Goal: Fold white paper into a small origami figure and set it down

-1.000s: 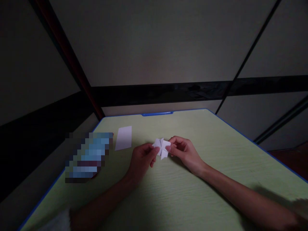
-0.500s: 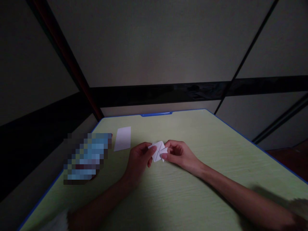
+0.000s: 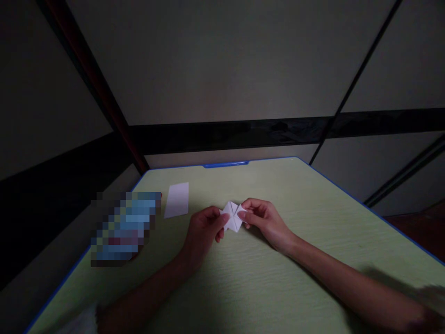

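Note:
A small piece of folded white paper (image 3: 235, 223) with creases and pointed corners is held just above the table, between both hands. My left hand (image 3: 205, 227) is closed on its left side, thumb on top and fingers beneath. On the right side, my right hand (image 3: 266, 220) pinches the paper between thumb and fingers, the thumb lying near the middle creases. The underside of the paper and some fingertips are hidden.
A flat white sheet of paper (image 3: 177, 200) lies left of my hands on the pale green table (image 3: 313, 287). Farther left is a blurred-out bluish object (image 3: 128, 227). The table has a blue edge and a blue handle (image 3: 225, 164) by the cupboard panels.
The folded paper has turned and shifted slightly right, and its flaps lie differently. My right thumb has moved up onto its face. The left hand still grips it.

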A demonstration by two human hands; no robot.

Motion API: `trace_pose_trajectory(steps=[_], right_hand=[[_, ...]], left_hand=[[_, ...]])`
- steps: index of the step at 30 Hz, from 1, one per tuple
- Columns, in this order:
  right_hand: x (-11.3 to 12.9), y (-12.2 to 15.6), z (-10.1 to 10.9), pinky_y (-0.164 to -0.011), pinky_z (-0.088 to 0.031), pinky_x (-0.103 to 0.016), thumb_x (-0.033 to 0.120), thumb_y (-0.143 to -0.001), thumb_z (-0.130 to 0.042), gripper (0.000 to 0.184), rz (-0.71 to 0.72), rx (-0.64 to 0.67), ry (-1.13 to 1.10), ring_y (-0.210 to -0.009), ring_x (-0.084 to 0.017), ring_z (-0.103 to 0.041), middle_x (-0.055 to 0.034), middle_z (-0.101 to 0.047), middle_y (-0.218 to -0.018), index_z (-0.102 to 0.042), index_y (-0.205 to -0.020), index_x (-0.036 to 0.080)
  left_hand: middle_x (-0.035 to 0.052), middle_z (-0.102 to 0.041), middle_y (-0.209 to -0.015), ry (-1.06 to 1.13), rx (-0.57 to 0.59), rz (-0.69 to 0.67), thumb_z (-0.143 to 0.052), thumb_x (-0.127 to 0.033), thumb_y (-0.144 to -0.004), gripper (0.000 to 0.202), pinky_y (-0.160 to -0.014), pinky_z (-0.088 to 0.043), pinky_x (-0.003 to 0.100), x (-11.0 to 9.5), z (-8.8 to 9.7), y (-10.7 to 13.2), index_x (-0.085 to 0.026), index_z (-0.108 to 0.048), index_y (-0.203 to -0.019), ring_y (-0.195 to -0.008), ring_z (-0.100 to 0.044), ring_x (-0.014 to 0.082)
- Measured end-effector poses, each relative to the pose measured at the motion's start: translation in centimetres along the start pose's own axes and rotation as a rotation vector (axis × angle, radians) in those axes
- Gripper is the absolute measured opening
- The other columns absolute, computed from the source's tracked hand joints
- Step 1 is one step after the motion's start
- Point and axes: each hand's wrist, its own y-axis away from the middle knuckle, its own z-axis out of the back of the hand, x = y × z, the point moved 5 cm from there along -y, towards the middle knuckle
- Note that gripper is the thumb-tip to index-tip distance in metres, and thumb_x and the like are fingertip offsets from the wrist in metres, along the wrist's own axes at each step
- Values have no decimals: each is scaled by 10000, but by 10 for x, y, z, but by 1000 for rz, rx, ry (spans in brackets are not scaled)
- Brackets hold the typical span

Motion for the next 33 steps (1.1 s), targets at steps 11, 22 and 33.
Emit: trace_pose_trajectory(steps=[11, 22, 33], right_hand=[[-1, -1, 0, -429, -219, -184, 296, -612, -650, 211, 15, -1, -18, -404, -35, -357, 62, -452, -441, -525, -617, 126], [-2, -1, 2, -419, -197, -188, 285, -612, -648, 202, -2, -17, -21, -390, -31, -342, 68, -440, -423, -521, -606, 128], [-3, -1, 1, -424, -205, -187, 268, -594, -664, 200, -17, 0, -75, -397, -32, -362, 63, -458, -430, -524, -600, 126]], left_hand=[[-68, -429, -367, 19, -3, -24, -582, -252, -618, 222, -371, -272, 167, 2, 1, -1, -146, -449, -474, -348, -354, 40], [-65, -439, -368, 24, 17, -15, -580, -265, -617, 215, -373, -279, 170, 0, 0, 0, -144, -466, -480, -347, -359, 41], [-63, -439, -376, 14, 35, -13, -585, -263, -615, 201, -365, -280, 169, 2, -1, -1, -142, -480, -493, -350, -364, 42]])
